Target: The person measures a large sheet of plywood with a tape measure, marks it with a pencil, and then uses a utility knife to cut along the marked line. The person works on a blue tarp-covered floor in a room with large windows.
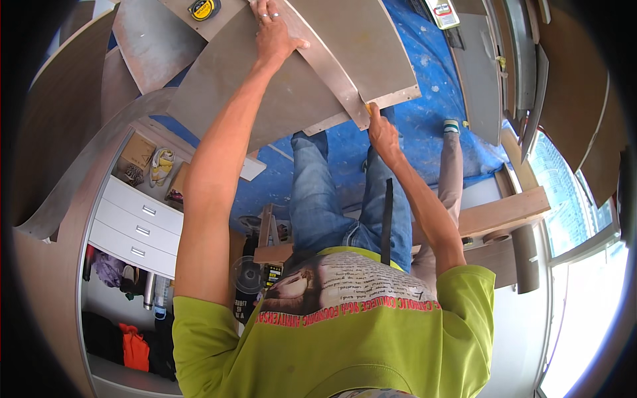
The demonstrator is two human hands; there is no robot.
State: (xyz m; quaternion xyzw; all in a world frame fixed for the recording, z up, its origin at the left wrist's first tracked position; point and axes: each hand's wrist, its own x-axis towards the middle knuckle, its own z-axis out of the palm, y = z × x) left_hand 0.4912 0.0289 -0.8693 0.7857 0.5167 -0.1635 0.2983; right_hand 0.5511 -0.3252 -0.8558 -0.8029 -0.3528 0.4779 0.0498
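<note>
At the near side, the orange cloth hangs among dark items in the lower-left cabinet space, below white drawers with 3 metal handles. To the right, a thick wooden beam runs crosswise, past a leg in pale trousers. The wearer's jeans reach forward until the near part of the large grey-brown board covers the lower legs. A wrinkled blue sheet spreads over the floor around the board, and grey panels stand on the right. The long pale strip lies slantwise across the board, between the 2 hands, its near end meeting the board's pale-edged near side. At that end the right hand has its fingers curled closed around a small yellow tool, its index finger stretched along it; the working tip is too small to make out, and it is at or just beside the strip. Farther off, the left hand lies on the strip, fingers extended, thumb spread well away from them, pressing rather than gripping; 2 rings show. Farthest, a yellow-and-black tape measure rests on a board left of that hand, and a white-and-green package lies at the upper right.
</note>
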